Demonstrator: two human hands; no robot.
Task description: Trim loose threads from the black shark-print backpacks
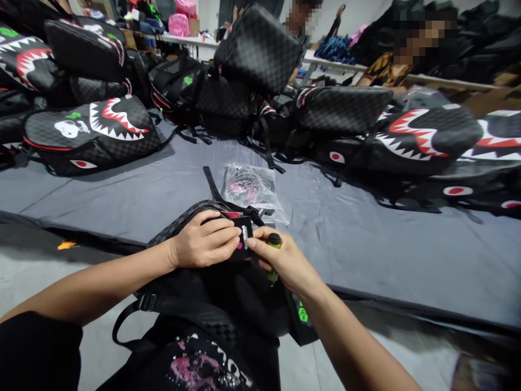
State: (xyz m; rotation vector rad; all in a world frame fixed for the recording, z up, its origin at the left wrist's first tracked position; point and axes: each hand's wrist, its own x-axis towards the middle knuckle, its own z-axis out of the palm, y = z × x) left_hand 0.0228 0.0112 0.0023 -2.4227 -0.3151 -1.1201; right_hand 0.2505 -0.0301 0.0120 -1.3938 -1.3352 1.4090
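Note:
A black checked backpack [220, 304] leans against the table edge in front of me. My left hand [207, 239] rests on its top, its fingers closed over a black hang tag [244, 239] with white lettering and a pink dot. My right hand [283, 258] pinches the tag's right edge between thumb and forefinger. Tucked in the same hand is a small green tool [274, 241] with a black end; its exact kind is hard to make out. Just beyond the hands lies a clear plastic bag [250, 187] with dark and pink pieces inside.
Along the back of the grey-covered table [366, 250] lie several shark-mouth backpacks, one at left [93, 133] and one at right [427, 136]. A checked bag [258, 49] is stacked on top. Behind stand people, and a pink bag [179, 25] sits on another table.

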